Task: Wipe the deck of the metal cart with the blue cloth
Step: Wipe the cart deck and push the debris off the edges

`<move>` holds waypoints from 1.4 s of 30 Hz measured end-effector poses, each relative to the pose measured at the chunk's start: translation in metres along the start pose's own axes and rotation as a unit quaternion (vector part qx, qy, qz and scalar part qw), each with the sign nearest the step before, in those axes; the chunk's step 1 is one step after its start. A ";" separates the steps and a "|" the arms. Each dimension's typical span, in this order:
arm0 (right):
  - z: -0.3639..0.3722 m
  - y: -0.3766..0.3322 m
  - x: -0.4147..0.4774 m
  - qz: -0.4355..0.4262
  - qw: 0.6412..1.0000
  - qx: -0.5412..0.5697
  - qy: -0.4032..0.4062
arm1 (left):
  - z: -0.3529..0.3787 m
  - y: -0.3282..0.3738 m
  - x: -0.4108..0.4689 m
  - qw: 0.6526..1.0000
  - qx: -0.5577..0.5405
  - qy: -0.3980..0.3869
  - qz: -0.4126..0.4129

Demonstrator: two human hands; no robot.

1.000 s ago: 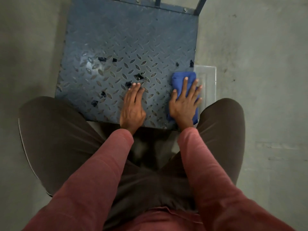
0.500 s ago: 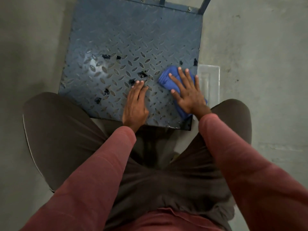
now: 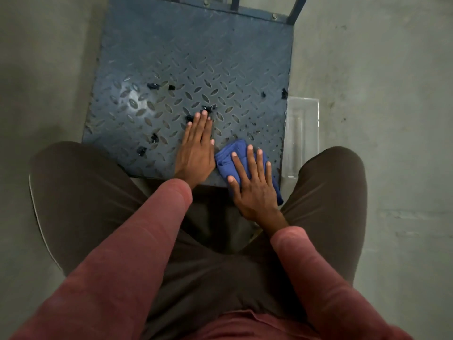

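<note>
The metal cart's deck (image 3: 191, 57) is dark blue tread plate, lying on the floor in front of my knees. Several small black scraps (image 3: 208, 108) lie scattered across its middle and left. The blue cloth (image 3: 228, 159) is bunched at the deck's near edge, right of centre. My right hand (image 3: 253, 185) presses flat on the cloth with fingers spread and straight. My left hand (image 3: 197, 148) rests flat on the bare deck just left of the cloth, fingertips touching a black scrap.
A clear plastic tray (image 3: 302, 133) sits on the concrete floor against the deck's right side. The cart's handle posts (image 3: 295, 9) rise at the far edge. My knees in dark trousers flank the near edge.
My right hand has dragged the cloth back from the deck's middle right toward the near edge, closer to my left hand. My left hand has stayed in place.
</note>
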State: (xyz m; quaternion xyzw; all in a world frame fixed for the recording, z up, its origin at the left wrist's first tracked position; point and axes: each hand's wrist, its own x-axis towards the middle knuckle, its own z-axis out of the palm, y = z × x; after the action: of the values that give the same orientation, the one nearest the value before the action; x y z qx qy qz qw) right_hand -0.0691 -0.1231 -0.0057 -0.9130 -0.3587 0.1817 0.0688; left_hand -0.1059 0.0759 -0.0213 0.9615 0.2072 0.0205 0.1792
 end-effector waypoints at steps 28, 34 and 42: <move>0.007 -0.036 0.020 0.072 0.993 0.030 0.085 | -0.005 -0.014 0.006 0.999 -0.018 0.043 -0.009; -0.006 0.004 0.054 0.043 0.995 -0.003 0.090 | -0.005 -0.015 0.006 0.999 -0.029 0.041 -0.015; -0.033 0.044 0.115 0.127 0.984 0.020 0.122 | -0.009 -0.014 0.008 0.999 -0.030 0.024 -0.025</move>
State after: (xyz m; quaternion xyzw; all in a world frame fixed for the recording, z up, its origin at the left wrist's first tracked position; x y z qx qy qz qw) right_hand 0.0491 -0.0773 -0.0192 -0.9649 -0.2251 0.0836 0.1067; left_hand -0.1053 0.0937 -0.0185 0.9495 0.2343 0.0456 0.2035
